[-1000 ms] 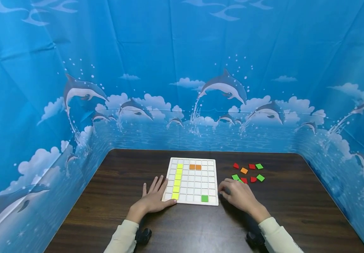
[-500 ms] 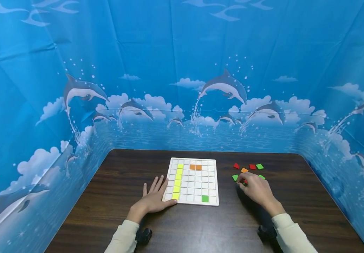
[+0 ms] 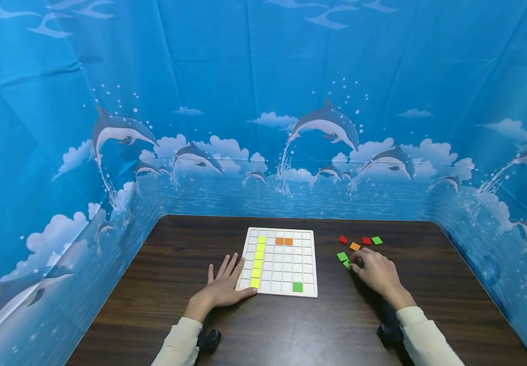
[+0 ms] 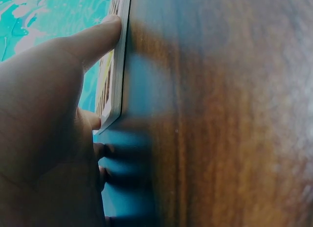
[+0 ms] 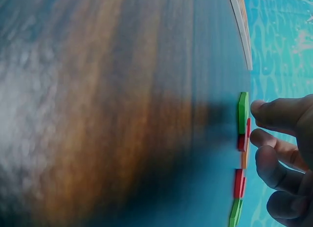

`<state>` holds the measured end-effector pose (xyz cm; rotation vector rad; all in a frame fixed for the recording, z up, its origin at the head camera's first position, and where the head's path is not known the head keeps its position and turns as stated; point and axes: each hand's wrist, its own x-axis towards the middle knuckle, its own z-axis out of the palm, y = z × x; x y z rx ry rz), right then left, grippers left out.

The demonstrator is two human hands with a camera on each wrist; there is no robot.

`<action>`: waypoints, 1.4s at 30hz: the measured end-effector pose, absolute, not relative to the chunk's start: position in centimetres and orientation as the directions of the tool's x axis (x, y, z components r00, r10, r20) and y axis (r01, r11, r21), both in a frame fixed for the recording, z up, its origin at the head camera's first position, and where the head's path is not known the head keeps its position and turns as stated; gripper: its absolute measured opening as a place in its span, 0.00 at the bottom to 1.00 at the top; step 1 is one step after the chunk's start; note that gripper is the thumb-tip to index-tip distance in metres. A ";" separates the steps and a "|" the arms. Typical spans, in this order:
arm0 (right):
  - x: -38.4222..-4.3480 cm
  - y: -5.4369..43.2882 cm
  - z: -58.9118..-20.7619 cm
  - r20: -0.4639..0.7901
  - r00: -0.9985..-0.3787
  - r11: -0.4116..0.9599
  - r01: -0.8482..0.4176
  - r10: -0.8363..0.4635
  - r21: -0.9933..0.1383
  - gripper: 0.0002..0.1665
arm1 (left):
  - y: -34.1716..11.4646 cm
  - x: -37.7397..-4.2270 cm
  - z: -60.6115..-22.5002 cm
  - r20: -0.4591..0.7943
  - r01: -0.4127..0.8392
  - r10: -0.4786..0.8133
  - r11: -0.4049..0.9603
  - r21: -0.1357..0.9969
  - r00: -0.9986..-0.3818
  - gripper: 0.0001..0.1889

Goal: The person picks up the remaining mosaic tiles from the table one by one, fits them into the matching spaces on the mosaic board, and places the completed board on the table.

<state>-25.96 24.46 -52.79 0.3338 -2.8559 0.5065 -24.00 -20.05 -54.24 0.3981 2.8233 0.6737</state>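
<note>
My left hand [image 3: 221, 287] lies with fingers spread along the left edge of a white grid board [image 3: 274, 274], its thumb on the front edge. In the left wrist view, that thumb [image 4: 100, 38] presses against the board's side [image 4: 117, 85]. On the board sit a column of yellow squares [image 3: 258, 264], two orange squares [image 3: 284, 241] and one green square [image 3: 297, 287]. To the right, my right hand [image 3: 378, 274] hovers with bent fingers over loose tiles, nearest a green tile [image 3: 347, 265]. Thumb and fingers stand apart in the right wrist view, nothing between them.
Beyond the right hand lie two red tiles [image 3: 366, 240], an orange tile [image 3: 355, 246] and green tiles [image 3: 377, 240]. Other tiles are hidden under that hand. A dark wood table [image 3: 176, 239] bears everything, with a blue dolphin curtain [image 3: 263, 127] round its far sides.
My right hand has moved right, from beside the board's right edge to above the loose tiles, covering some of them. The left hand and the board stay where they were.
</note>
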 end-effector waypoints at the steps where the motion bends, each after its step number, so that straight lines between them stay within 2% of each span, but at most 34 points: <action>1: -26.0 24.4 -52.8 0.255 -0.949 0.916 -0.261 -0.186 -0.305 0.10 | -20.0 -24.0 -54.1 -0.139 0.210 0.306 0.860 0.464 -0.942 0.60; 12: -25.6 23.7 -52.9 0.219 -0.949 0.911 -0.288 -0.229 -0.296 0.04 | -19.9 -24.2 -54.6 -0.167 0.175 0.271 0.883 0.437 -0.948 0.61; 21: -25.2 23.2 -52.8 0.201 -0.951 0.910 -0.289 -0.236 -0.297 0.08 | -20.0 -23.9 -54.3 -0.159 0.186 0.289 0.864 0.467 -0.944 0.61; 26: -25.1 23.1 -52.7 0.210 -0.949 0.911 -0.292 -0.237 -0.290 0.08 | -20.0 -24.0 -54.5 -0.172 0.177 0.275 0.882 0.436 -0.946 0.61; 42: -25.0 23.2 -52.9 0.221 -0.946 0.908 -0.296 -0.236 -0.298 0.06 | -20.1 -24.6 -55.3 -0.164 0.175 0.268 0.885 0.432 -0.949 0.58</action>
